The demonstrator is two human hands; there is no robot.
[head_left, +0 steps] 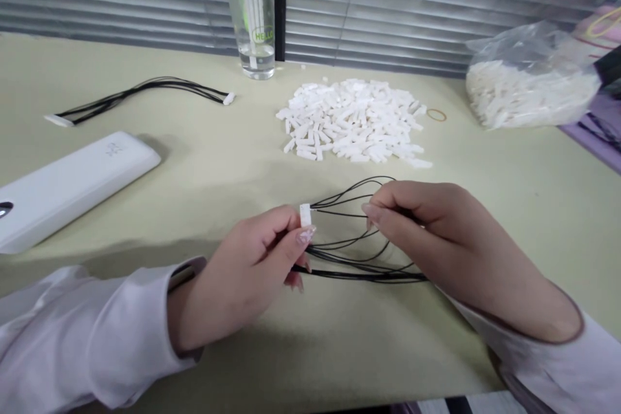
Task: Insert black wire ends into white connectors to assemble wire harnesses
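Note:
Between thumb and fingers, my left hand (257,265) pinches a small white connector housing (305,214), with part of it hidden by the thumb. Thin black wires (359,263) run from the housing and from below the left fingers toward the right. My right hand (427,233) is closed at the fingertips on one black wire (339,213), a short way right of the housing. That wire's left end meets the housing's edge; how deep it sits I cannot tell. Other wires loop behind and under the right hand.
A heap of white connector housings (354,119) lies behind my hands, beside a rubber band (436,115). Further right stands a clear bag of white pieces (531,87). A finished-looking wire harness (160,85), a white power bank (72,184) and a water bottle (255,19) are around the left and back.

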